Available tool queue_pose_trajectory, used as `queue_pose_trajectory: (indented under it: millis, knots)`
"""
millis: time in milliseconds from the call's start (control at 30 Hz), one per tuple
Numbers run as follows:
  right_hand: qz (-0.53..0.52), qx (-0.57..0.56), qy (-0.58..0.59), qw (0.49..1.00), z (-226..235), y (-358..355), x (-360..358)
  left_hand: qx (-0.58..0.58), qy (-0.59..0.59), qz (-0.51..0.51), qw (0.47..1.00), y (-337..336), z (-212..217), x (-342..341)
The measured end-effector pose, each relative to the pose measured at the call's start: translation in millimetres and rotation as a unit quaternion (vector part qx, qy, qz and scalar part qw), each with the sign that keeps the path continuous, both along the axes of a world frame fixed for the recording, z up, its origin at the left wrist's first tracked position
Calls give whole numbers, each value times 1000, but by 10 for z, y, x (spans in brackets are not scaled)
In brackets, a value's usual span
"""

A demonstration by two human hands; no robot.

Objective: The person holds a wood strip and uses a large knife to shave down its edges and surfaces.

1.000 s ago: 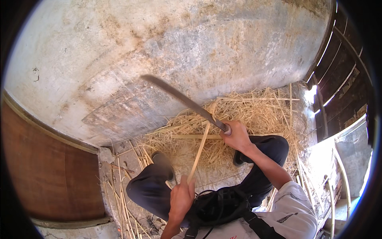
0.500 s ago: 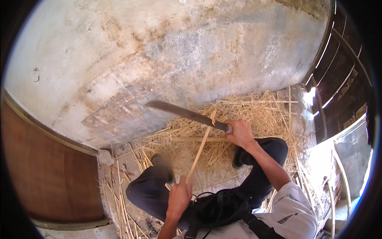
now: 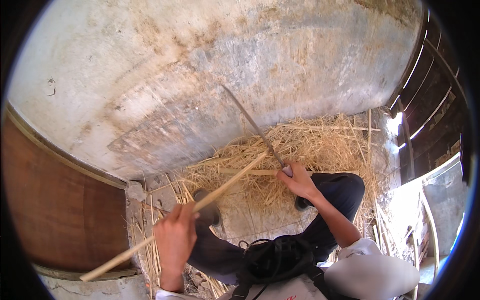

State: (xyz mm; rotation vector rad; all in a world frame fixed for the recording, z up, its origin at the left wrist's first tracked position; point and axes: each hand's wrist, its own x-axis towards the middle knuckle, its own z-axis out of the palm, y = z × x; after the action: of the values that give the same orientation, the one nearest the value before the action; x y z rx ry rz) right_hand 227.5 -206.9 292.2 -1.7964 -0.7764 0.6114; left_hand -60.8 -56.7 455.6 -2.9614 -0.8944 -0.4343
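My left hand is closed around a pale bamboo strip, gripping it partway along. One end of the strip sticks out past the hand to the lower left; the other slants up to the right and lies by the blade. In my right hand is the handle of a machete. Its long, dark blade points up and to the left, seen nearly edge-on, and crosses close to the strip's far end. Whether blade and strip touch, I cannot tell.
A heap of pale shavings lies along the stained wall, with a flat strip across it. Several thin strips lie on the floor at the left, near a brown panel. A dark slatted wall stands at the right.
My left hand has moved left and up, so the bamboo strip now lies at a lower slant. The machete has swung from nearly level to steeper, its blade turned edge-on.
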Motion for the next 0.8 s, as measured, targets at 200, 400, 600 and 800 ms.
queue_pose_trajectory:
  millis: [200,400,600,800]
  knots:
    - [5,-21,-101,995,200,-42,99,42,-20,6,999,39,412,65]
    - [-6,88,-236,968,838,413,674,78,-68,56,993,60,436,138]
    - [81,205,-30,975,1101,1185,1041,314,-117,12,942,375,1186,475]
    - [242,235,337,879,1308,1400,765,451,-138,-17,881,544,2068,910]
